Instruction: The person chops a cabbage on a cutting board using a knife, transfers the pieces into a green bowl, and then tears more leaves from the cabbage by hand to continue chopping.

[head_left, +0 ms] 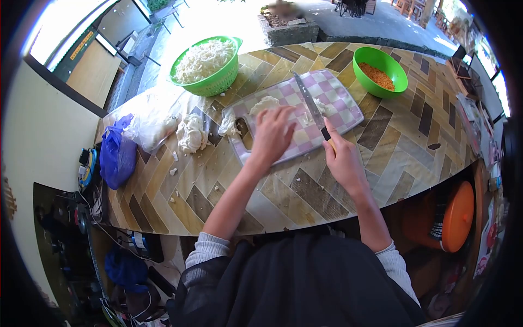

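My right hand (344, 161) grips a kitchen knife (308, 99) by its handle, the long blade pointing away from me over the board. My left hand (272, 136) is above the left half of a pink-and-white checked cutting board (321, 82), fingers stretched out. Just beyond its fingertips lies a flat white piece of food (265, 104), partly hidden by the hand. Thin white cut bits (321, 107) lie beside the blade. Another white piece (229, 125) rests at the board's left end, by the handle slot.
A green colander (218, 80) heaped with white shreds (204, 60) stands back left. Back right is a green bowl (400, 82) with orange crumbs (376, 76). White lumps (192, 133), a clear plastic bag (155, 122) and a blue bag (117, 155) lie left. Crumbs dot the table (261, 199).
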The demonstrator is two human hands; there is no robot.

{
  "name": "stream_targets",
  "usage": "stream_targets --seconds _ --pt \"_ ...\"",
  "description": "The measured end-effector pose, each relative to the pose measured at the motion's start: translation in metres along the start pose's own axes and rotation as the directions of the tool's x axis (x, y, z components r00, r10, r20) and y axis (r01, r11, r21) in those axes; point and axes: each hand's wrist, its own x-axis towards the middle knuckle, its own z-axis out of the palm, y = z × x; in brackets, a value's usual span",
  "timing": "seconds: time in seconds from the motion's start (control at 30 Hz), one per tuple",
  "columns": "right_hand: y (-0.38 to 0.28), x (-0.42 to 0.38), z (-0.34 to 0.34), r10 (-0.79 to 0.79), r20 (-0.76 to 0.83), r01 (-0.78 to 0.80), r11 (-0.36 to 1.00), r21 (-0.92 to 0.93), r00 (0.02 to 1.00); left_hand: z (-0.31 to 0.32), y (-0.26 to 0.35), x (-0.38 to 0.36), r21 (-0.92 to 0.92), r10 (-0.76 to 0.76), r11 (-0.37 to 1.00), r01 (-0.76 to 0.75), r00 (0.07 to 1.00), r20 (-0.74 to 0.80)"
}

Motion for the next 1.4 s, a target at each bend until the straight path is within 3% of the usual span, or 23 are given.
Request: stream_targets --seconds 0.17,0.23,0.3,0.37,0.47,0.57,0.67,0.77,0.87,0.97,1.07,1.17,1.27,1.4 --pt "-0.006 -0.008 0.007 0.011 0.074 -0.016 0.998 0.067 0.997 -0.035 -0.020 -0.023 0.072 -0.201 0.977 0.199 0.979 0.024" --pt "0.004 -0.007 0.022 -0.109 0.033 0.104 0.987 0.119 0.994 -0.034 -0.026 -0.036 0.067 -0.261 0.964 0.257 0.964 0.058" --pt "0.005 -0.008 0.032 -0.107 0.023 0.101 0.980 0.169 0.994 -0.032 -0.034 -0.041 -0.016 -0.336 0.940 0.340 0.935 0.116" --pt "-0.003 -0.006 0.037 0.013 0.050 -0.023 0.977 0.212 0.999 -0.031 -0.044 -0.041 -0.141 -0.382 0.904 0.402 0.912 0.152" --pt "0.006 0.010 0.051 -0.036 0.008 0.034 0.985 0.170 0.999 -0.040 -0.038 -0.034 -0.235 -0.398 0.891 0.389 0.917 0.009" --pt "-0.002 0.039 0.057 -0.146 -0.074 0.157 0.970 0.186 0.987 -0.042 -0.028 -0.032 -0.030 -0.362 0.931 0.363 0.931 0.044" --pt "0.008 0.072 0.078 -0.337 -0.137 0.343 0.939 0.023 0.931 -0.025 -0.031 -0.039 0.086 -0.297 0.952 0.295 0.955 0.014" --pt "0.003 0.084 0.087 -0.257 -0.014 0.257 0.966 -0.027 0.966 -0.020 -0.035 -0.042 0.048 -0.292 0.955 0.292 0.956 -0.024" --pt "0.006 0.088 0.097 -0.199 0.019 0.200 0.979 -0.032 0.980 -0.017 -0.040 -0.046 0.020 -0.240 0.970 0.243 0.967 -0.086" --pt "0.008 0.093 0.094 -0.162 0.029 0.161 0.987 0.014 0.986 -0.017 -0.037 -0.045 -0.006 -0.282 0.959 0.283 0.955 -0.095" --pt "0.016 0.093 0.089 -0.206 -0.022 0.206 0.978 0.006 0.978 -0.015 -0.038 -0.046 -0.103 -0.312 0.949 0.298 0.937 -0.160" --pt "0.012 0.085 0.079 -0.214 -0.061 0.217 0.974 0.065 0.975 -0.021 -0.034 -0.045 -0.338 -0.419 0.878 0.339 0.885 -0.201" --pt "0.007 0.078 0.065 -0.146 -0.049 0.150 0.981 0.120 0.988 -0.022 -0.036 -0.046 -0.386 -0.436 0.864 0.324 0.865 -0.248" --pt "0.012 0.079 0.047 -0.145 -0.147 0.158 0.984 0.083 0.978 -0.024 -0.030 -0.044 -0.474 -0.466 0.808 0.350 0.872 -0.149"
